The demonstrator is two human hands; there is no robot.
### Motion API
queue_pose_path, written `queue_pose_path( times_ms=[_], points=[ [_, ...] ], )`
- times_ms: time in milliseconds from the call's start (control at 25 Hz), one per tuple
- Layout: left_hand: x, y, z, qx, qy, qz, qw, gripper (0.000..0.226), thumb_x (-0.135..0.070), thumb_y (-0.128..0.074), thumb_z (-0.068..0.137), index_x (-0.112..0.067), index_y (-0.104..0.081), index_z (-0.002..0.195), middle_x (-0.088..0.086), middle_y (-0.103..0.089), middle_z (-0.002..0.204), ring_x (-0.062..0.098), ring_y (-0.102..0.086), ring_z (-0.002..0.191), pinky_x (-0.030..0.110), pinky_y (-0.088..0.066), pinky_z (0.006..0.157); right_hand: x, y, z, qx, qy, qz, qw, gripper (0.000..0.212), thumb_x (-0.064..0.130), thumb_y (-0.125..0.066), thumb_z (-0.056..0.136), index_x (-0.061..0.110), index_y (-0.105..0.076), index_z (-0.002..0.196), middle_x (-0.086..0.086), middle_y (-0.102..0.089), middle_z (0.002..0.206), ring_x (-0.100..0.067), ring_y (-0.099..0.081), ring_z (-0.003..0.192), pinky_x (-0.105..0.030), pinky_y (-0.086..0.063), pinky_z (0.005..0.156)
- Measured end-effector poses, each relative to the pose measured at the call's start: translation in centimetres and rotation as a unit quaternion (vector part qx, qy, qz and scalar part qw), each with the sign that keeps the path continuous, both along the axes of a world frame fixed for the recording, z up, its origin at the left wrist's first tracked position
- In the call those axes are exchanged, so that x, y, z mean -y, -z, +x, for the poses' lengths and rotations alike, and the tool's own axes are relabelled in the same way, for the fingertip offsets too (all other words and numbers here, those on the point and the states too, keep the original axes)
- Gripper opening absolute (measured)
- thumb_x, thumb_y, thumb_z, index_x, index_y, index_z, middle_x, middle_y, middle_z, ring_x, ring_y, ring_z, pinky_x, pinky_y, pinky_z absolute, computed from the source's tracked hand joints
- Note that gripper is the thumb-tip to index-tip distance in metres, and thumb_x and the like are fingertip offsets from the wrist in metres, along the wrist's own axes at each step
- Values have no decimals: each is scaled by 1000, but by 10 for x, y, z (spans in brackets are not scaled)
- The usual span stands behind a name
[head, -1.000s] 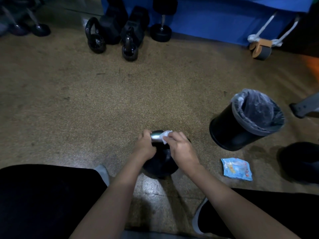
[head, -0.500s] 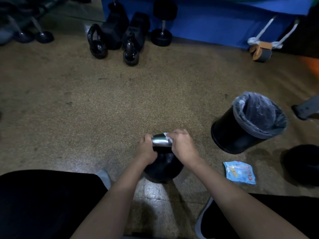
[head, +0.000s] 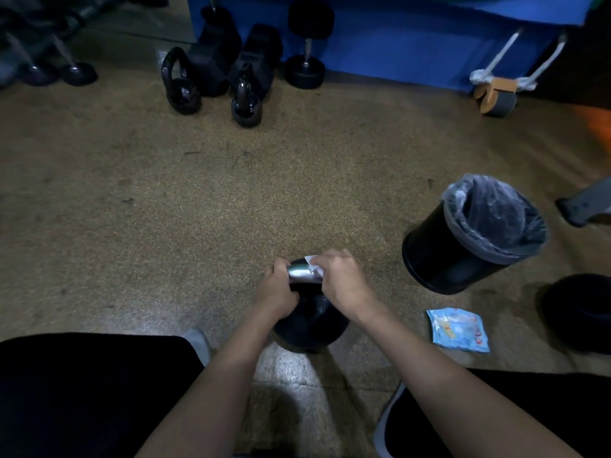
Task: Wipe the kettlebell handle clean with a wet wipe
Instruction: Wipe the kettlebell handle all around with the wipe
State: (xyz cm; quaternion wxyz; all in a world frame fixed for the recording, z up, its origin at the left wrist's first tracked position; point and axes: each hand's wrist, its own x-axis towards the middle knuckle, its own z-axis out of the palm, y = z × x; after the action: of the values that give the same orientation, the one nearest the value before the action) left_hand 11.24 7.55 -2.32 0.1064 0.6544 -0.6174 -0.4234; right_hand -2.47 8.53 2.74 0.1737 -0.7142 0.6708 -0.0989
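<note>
Right hand (head: 345,285), pinching the wet wipe (head: 313,265), has edged leftward along the handle (head: 299,273) the left hand (head: 276,292) grips.

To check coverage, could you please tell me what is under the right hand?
Under the right hand, a white wet wipe sits on the kettlebell handle; its right end is hidden.

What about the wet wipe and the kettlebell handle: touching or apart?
Touching. The head view shows the right hand holding the wet wipe against the handle.
</note>
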Motion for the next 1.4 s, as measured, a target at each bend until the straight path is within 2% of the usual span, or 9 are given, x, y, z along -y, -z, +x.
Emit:
queue_pose_path(
  times_ms=[160,280,400,680,800,1000,1200,1320,1400],
  points=[
    [0,0,0,7,6,-11,1000,57,-7,-58,80,-17,-33,130,10,-36,133,30,-51,114,35,-42,95,7,-6,-5,-9,28,52,998,30,7,-45,90,16,-65,111,-12,-63,112,-31,-56,104,-29,-42,83],
    [0,1,1,13,11,-3,1000,56,-8,-59,80,-19,-32,129,9,-37,132,30,-52,112,36,-44,92,1,-10,-5,11,2,53,999,29,12,-43,93,17,-64,113,-12,-62,113,-31,-58,102,-31,-43,85],
    [-1,1,1,19,10,-4,1000,56,-9,-60,80,-19,-33,129,9,-37,131,30,-52,112,39,-44,96,4,-11,-10,-2,14,81,997,27,15,-41,93,18,-62,110,-13,-62,110,-33,-59,101,-33,-44,83],
    [-2,2,0,18,7,-16,1000,54,-11,-60,80,-18,-35,127,9,-41,130,31,-54,111,37,-45,94,3,-15,-15,-24,21,100,994,29,23,-39,95,30,-58,115,-3,-66,116,-27,-59,109,-39,-35,100],
    [-1,1,-1,15,4,-17,1000,54,-8,-59,81,-17,-35,129,10,-40,131,30,-52,112,35,-42,93,10,-16,-11,-20,29,139,990,30,23,-34,96,27,-57,116,-7,-64,118,-28,-57,112,-41,-32,100],
    [0,3,1,17,2,-16,1000,53,-8,-59,80,-16,-36,127,11,-40,131,31,-51,112,36,-42,96,5,-17,-7,-25,9,101,995,29,23,-37,95,28,-59,114,-3,-64,117,-25,-57,110,-40,-29,100],
    [1,1,-1,21,-7,-7,1000,52,-11,-59,82,-19,-35,128,9,-39,131,31,-52,112,37,-43,97,15,-15,-6,-18,21,141,990,28,22,-36,94,15,-60,106,-15,-66,109,-33,-61,102,-38,-43,88],
    [0,-1,-1,20,-4,-3,1000,54,-11,-59,82,-19,-34,129,9,-39,132,31,-52,113,36,-42,96,11,-19,2,-39,-28,102,994,28,22,-43,92,23,-63,111,-10,-68,109,-32,-62,101,-35,-46,88],
    [-1,-1,-1,16,-7,-2,1000,52,-10,-59,82,-20,-35,127,9,-39,131,30,-53,112,35,-42,94,11,-17,-6,-10,-15,94,995,28,23,-49,90,27,-66,111,-5,-70,109,-28,-63,102,-34,-48,91]
  ],
)
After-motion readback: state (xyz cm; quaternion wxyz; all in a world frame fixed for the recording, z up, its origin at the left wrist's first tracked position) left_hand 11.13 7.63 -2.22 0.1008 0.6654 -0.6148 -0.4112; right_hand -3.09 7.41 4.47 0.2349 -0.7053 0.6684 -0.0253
